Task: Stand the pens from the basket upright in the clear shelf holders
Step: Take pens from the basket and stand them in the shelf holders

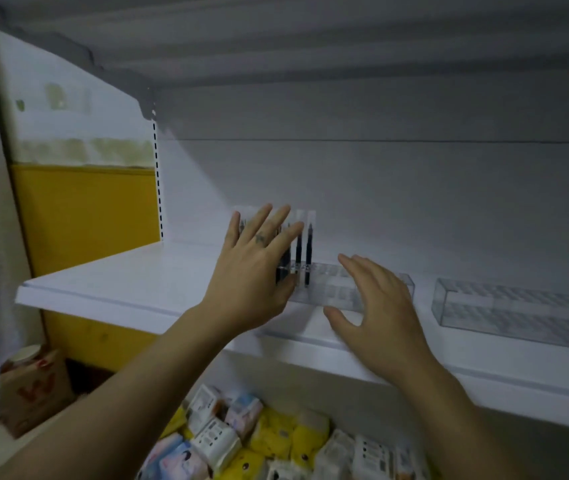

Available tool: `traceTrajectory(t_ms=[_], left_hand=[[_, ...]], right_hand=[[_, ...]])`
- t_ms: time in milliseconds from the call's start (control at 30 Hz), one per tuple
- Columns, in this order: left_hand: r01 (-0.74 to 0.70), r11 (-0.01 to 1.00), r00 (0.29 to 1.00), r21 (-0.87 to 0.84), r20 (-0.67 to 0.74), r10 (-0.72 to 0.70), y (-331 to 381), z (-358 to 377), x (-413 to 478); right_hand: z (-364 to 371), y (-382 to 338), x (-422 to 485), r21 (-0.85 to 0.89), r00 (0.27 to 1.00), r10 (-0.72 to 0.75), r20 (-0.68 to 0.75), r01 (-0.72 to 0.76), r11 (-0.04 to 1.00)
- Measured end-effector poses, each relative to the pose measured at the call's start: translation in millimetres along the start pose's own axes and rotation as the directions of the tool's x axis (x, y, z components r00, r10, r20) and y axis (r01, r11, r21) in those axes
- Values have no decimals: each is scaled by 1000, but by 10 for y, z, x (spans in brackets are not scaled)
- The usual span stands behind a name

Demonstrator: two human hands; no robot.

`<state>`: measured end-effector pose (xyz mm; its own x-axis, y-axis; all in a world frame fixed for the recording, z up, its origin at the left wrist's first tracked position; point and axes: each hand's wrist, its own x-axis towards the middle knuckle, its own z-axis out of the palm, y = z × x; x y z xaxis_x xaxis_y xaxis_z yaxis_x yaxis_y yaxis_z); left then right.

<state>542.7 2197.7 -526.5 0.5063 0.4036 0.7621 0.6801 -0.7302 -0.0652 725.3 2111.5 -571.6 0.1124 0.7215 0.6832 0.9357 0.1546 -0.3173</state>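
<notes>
White metal shelves fill this dim corner. On the flat white shelf board (pixel 120 282) sits a long clear plastic holder (pixel 338 292). A few thin black pens (pixel 309 251) stand straight up in its left end, where little holes stop them falling. The left hand (pixel 251 271) is flat with its fingers spread, just in front of the pens. The right hand (pixel 376 306) is spread wide too, holding nothing, over the holder's middle, maybe to steady it.
</notes>
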Motion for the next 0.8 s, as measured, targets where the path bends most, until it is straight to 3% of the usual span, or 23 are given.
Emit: traceTrajectory(t_ms=[200,600,700,800], left_hand=[[-43,990,998,-131,31,48,300,70,-486],[4,913,1000,-408,18,4,913,463,-1573],[38,890,994,-455,107,12,1085,709,-1894],[115,874,963,-472,269,19,1270,1022,-2219]], right_hand=[[-138,-126,-313,-52,999,-28,-17,27,998],[2,-25,-1599,-132,991,-1,-132,-17,991],[170,131,-1991,-152,992,125,25,-120,981],[368,381,-2379,-163,943,261,208,-230,960]])
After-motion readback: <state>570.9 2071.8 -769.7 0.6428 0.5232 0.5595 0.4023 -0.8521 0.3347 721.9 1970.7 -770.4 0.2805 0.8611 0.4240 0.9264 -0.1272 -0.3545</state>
